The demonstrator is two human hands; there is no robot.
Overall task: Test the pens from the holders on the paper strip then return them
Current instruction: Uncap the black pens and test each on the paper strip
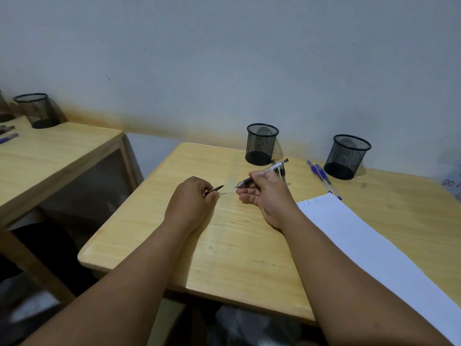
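My right hand (pixel 267 193) grips a clear pen with a black grip (pixel 264 172), its uncapped tip pointing left. My left hand (pixel 193 198) is closed on the pen's black cap (pixel 215 190), a short way left of the tip. Two black mesh holders stand at the back of the table, one in the middle (pixel 262 144) and one to the right (pixel 348 156); both look empty. Black pens (pixel 280 171) lie beside the middle holder. Two blue pens (pixel 323 177) lie left of the right holder. The white paper strip (pixel 369 245) runs along the right, with faint scribbles at its far end.
The wooden table (pixel 224 245) stands against a grey wall. A second table (pixel 50 156) to the left carries another mesh holder (pixel 37 109) and a blue pen (pixel 8 138). A gap separates the two tables.
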